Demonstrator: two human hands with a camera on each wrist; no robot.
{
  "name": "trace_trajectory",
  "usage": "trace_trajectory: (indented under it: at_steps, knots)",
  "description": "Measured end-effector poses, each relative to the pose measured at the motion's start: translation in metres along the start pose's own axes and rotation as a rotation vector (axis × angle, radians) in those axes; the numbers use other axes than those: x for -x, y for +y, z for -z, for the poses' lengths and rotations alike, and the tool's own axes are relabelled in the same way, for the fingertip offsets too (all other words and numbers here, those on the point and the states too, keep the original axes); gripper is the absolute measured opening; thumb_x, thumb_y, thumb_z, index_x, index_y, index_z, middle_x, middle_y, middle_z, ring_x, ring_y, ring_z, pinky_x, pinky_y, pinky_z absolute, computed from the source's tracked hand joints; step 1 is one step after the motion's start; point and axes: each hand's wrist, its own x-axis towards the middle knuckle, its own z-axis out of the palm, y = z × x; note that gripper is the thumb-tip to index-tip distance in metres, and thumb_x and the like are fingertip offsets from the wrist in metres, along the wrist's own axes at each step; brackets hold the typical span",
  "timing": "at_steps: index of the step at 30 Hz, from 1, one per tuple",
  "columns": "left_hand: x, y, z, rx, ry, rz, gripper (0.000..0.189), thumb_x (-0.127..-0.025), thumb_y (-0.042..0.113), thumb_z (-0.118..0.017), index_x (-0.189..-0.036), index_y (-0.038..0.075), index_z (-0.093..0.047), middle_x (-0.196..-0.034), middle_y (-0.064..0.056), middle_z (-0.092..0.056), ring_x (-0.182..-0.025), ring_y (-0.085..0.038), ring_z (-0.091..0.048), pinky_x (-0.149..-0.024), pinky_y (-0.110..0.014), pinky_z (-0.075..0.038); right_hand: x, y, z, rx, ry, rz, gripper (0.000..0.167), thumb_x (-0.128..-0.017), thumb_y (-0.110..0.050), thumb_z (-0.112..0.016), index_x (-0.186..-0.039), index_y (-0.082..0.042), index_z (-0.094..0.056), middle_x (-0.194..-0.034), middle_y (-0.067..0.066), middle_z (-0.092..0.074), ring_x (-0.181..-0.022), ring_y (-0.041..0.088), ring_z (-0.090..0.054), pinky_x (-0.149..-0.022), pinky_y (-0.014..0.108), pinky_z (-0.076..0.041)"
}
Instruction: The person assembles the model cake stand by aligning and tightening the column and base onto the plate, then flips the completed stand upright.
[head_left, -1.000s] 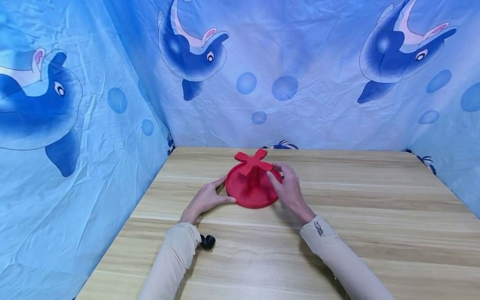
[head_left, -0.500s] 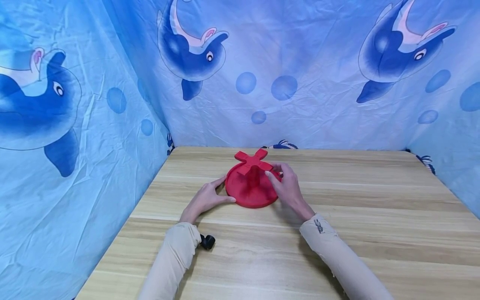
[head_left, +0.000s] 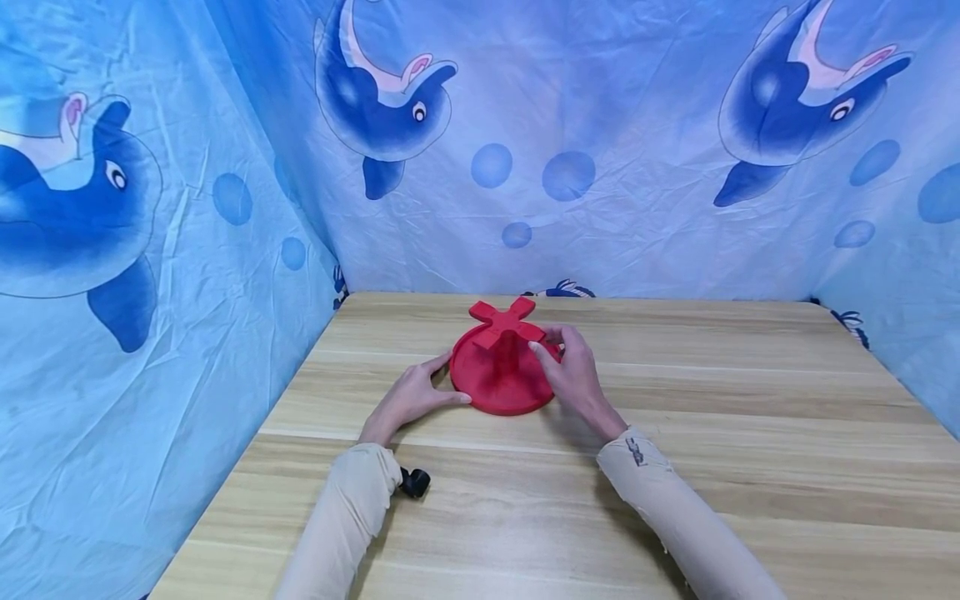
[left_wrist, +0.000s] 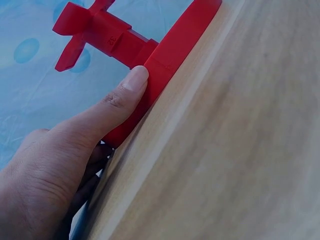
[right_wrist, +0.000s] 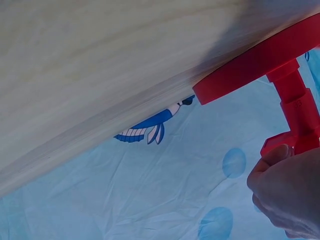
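Observation:
A red stand is upright on the wooden table in the head view. It has a round, low-rimmed base [head_left: 498, 398], a central post [head_left: 507, 360] and a four-armed cross top [head_left: 506, 322]. My left hand [head_left: 408, 397] grips the base from the left; in the left wrist view its thumb [left_wrist: 125, 95] presses the outer rim [left_wrist: 172, 55], with the other fingers mostly hidden behind. On the other side, my right hand [head_left: 576, 372] pinches the nearest right arm of the cross. The right wrist view shows that arm [right_wrist: 274, 142] at the thumb tip, the base resting above it on the table.
A wooden table [head_left: 712, 442] runs under both forearms. Blue dolphin-print cloth [head_left: 637, 233] rises behind its far edge and along the sides. A small black device [head_left: 415, 483] sits at the left cuff.
Very little differs. My right hand has shifted slightly left along with the cross arm's tip, while the left hand keeps its hold on the base.

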Motion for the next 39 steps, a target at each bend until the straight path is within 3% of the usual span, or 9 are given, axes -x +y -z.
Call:
trace_trajectory:
  at_steps: [6,11,16,24,26,29,32,37,39]
  knots:
    - [-0.002,0.0,0.0,-0.005,-0.008,-0.007,0.103,-0.076,0.065,-0.084,-0.16,0.021,-0.043,-0.155,-0.009,-0.049,-0.141,-0.031,-0.046,-0.111,-0.054,-0.042,0.001,0.001,0.002,0.004,-0.002,0.004,0.036,-0.097,-0.009,-0.073,-0.129,0.003,-0.06,-0.115,0.015,-0.063,-0.105,0.029,-0.058,-0.082,0.04,-0.053]
    - [-0.002,-0.002,0.0,-0.017,-0.009,-0.011,0.103,-0.076,0.066,-0.084,-0.16,0.023,-0.043,-0.155,-0.008,-0.05,-0.141,-0.03,-0.046,-0.111,-0.054,-0.043,0.002,0.005,0.004,0.005,-0.051,0.016,0.041,-0.098,-0.013,-0.072,-0.134,0.001,-0.058,-0.119,0.013,-0.061,-0.109,0.028,-0.056,-0.086,0.042,-0.054]
    - [-0.004,-0.001,0.002,-0.006,-0.021,-0.012,0.106,-0.074,0.068,-0.084,-0.16,0.022,-0.043,-0.155,-0.007,-0.05,-0.14,-0.029,-0.046,-0.11,-0.053,-0.043,0.0,0.02,0.016,0.053,-0.162,0.0,0.051,-0.1,-0.021,-0.07,-0.144,-0.002,-0.053,-0.13,0.014,-0.059,-0.118,0.031,-0.054,-0.091,0.048,-0.054]
    - [-0.006,-0.003,0.007,-0.013,-0.034,-0.011,0.109,-0.072,0.067,-0.086,-0.16,0.019,-0.043,-0.153,-0.011,-0.052,-0.138,-0.03,-0.048,-0.11,-0.052,-0.044,-0.009,0.054,0.039,0.211,-0.372,-0.132,0.082,-0.095,-0.04,-0.076,-0.158,-0.003,-0.038,-0.151,0.019,-0.046,-0.14,0.038,-0.039,-0.104,0.061,-0.047]
    - [-0.007,-0.004,0.008,-0.028,-0.037,-0.011,0.111,-0.071,0.068,-0.086,-0.16,0.017,-0.043,-0.152,-0.013,-0.053,-0.137,-0.03,-0.048,-0.109,-0.051,-0.044,-0.01,0.062,0.042,0.201,-0.431,-0.125,0.093,-0.089,-0.045,-0.081,-0.159,-0.003,-0.036,-0.154,0.018,-0.045,-0.143,0.039,-0.039,-0.103,0.06,-0.048]
    - [-0.009,-0.004,0.01,-0.046,-0.054,-0.008,0.116,-0.069,0.071,-0.085,-0.16,0.015,-0.041,-0.136,-0.014,-0.063,-0.132,-0.029,-0.051,-0.108,-0.051,-0.045,-0.011,0.072,0.044,0.162,-0.506,-0.085,0.104,-0.081,-0.048,-0.087,-0.16,-0.003,-0.036,-0.156,0.016,-0.045,-0.144,0.038,-0.041,-0.104,0.057,-0.049]
    - [-0.011,-0.005,0.011,-0.067,-0.079,-0.016,0.12,-0.067,0.073,-0.085,-0.161,0.014,-0.039,-0.127,-0.015,-0.066,-0.131,-0.028,-0.051,-0.109,-0.051,-0.045,-0.011,0.079,0.043,0.204,-0.539,-0.042,0.11,-0.076,-0.053,-0.09,-0.16,-0.005,-0.039,-0.156,0.015,-0.046,-0.145,0.037,-0.04,-0.111,0.056,-0.042]
    - [-0.017,-0.006,0.012,-0.114,-0.102,-0.05,0.121,-0.068,0.073,-0.085,-0.162,0.013,-0.037,-0.157,-0.012,-0.047,-0.143,-0.03,-0.044,-0.114,-0.052,-0.04,-0.011,0.084,0.042,0.343,-0.55,-0.038,0.114,-0.073,-0.059,-0.089,-0.16,-0.006,-0.039,-0.16,0.023,-0.038,-0.148,0.045,-0.03,-0.116,0.066,-0.023]
    - [-0.019,-0.006,0.013,-0.127,-0.109,-0.056,0.121,-0.069,0.071,-0.085,-0.163,0.014,-0.036,-0.161,-0.009,-0.042,-0.145,-0.029,-0.042,-0.115,-0.052,-0.039,-0.012,0.085,0.041,0.358,-0.555,-0.05,0.115,-0.073,-0.059,-0.088,-0.16,-0.005,-0.037,-0.162,0.026,-0.033,-0.149,0.047,-0.027,-0.117,0.067,-0.021]
